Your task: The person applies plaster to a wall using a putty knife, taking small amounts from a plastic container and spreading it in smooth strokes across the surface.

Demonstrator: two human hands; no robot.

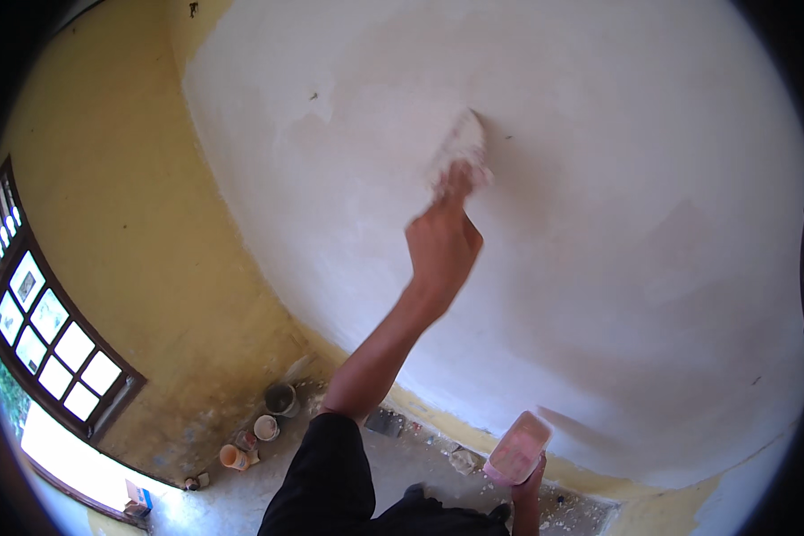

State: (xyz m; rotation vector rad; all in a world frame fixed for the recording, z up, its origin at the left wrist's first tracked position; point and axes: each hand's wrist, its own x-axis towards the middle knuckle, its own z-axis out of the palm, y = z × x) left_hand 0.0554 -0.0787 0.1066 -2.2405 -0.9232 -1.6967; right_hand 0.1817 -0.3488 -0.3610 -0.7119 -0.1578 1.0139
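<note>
Smooth white wall (pixel 598 223), putty-caked hand (pixel 442 246)

White-coated putty blade (pixel 460 147) pressed flat against the white wall, pinkish rectangular tray (pixel 518 448) held low, tilted

white wall (pixel 598 223), yellow wall (pixel 134 205); pink tub (pixel 516 449), black sleeve (pixel 326 478)

Grey concrete floor (pixel 241 500), dusty and speckled with pale debris. Along the wall base at about seven o'clock: dark bucket (pixel 281 399), small white-rimmed pot (pixel 266 427), orange cup (pixel 233 457). Dark flat piece (pixel 384 422) near six o'clock. Small blue box (pixel 138 498) at eight o'clock.
</note>
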